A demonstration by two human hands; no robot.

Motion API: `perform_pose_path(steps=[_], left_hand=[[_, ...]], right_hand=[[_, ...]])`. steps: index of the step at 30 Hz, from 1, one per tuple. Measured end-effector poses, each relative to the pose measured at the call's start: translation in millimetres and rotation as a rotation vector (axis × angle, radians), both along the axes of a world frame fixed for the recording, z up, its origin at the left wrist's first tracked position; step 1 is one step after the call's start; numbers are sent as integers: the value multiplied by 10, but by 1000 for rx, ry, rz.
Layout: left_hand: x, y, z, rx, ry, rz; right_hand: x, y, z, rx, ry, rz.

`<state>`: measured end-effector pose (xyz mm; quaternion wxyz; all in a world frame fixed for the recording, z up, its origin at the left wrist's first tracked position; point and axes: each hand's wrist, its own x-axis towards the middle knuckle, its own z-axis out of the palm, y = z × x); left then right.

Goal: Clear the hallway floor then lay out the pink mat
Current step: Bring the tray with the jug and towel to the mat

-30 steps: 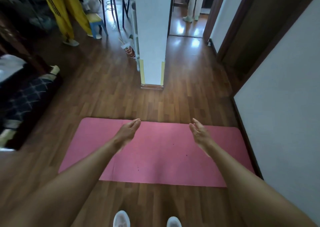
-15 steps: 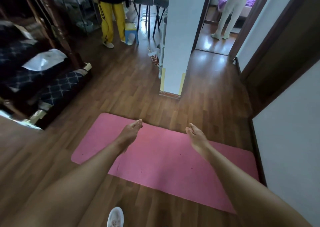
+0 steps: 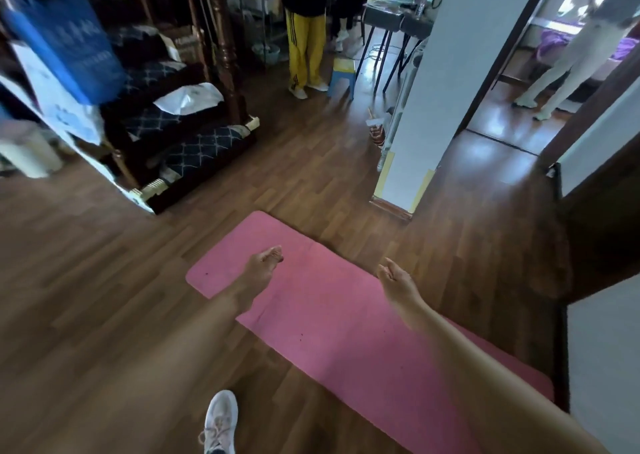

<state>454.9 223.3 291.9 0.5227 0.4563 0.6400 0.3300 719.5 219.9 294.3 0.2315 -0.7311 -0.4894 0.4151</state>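
Observation:
The pink mat (image 3: 332,308) lies flat and unrolled on the wooden hallway floor (image 3: 104,297), running from centre to the lower right. My left hand (image 3: 261,263) hovers above the mat's left part with loosely curled fingers and holds nothing. Over the mat's far edge, my right hand (image 3: 394,280) is stretched forward with relaxed fingers, also holding nothing. Neither hand touches the mat.
A dark wooden bed frame with patterned cushions (image 3: 194,142) stands at the left. A white pillar (image 3: 415,107) rises beyond the mat. A person in yellow trousers (image 3: 306,48) and a blue stool (image 3: 343,72) are further back. Another person (image 3: 568,48) stands in the right doorway. My white shoe (image 3: 221,419) is below.
The view has swung left and up, so the mat now lies diagonally and more of the bed frame shows. Both hands stay outstretched above the mat, holding nothing.

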Motion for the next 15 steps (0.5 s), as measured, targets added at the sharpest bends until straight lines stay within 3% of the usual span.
perform_pose_path(steps=[8, 15], left_hand=[[-839, -120, -24, 1, 50, 226], [-1767, -176, 7, -21, -61, 453]], right_hand=[[-922, 276, 86, 25, 26, 213], [-2002, 526, 160, 48, 59, 406]])
